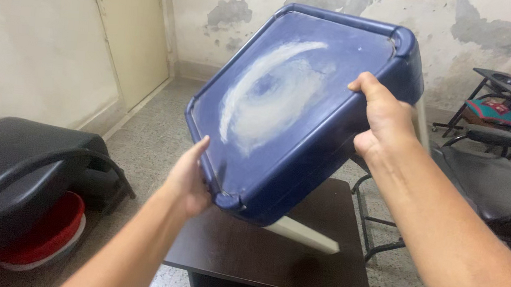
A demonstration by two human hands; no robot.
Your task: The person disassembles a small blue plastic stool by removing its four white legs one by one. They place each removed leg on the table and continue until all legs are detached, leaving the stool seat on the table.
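A blue plastic table (296, 104) is held tilted in the air by both hands, its top turned toward the camera and marked by a broad whitish smear. The left hand (188, 177) is closed on the lower left edge, near the lowest corner; its thumb is laid along the rim on the upper face, while the other fingers are hidden behind the edge, so their hold cannot be seen in full. The right hand (384, 115) is clamped on the right edge, the thumb pressed onto the top surface and the fingers wrapped round the side skirt beneath it. A pale table leg (303, 234) is seen jutting out below the corner nearest the left fingers. Directly under both hands a dark brown low table (293, 270) is found. Well off to the left of the left fingers a black chair (14, 159) is set, with a red basin (44, 236) beneath it. Beyond the right fingers another black chair (492, 183) is visible.
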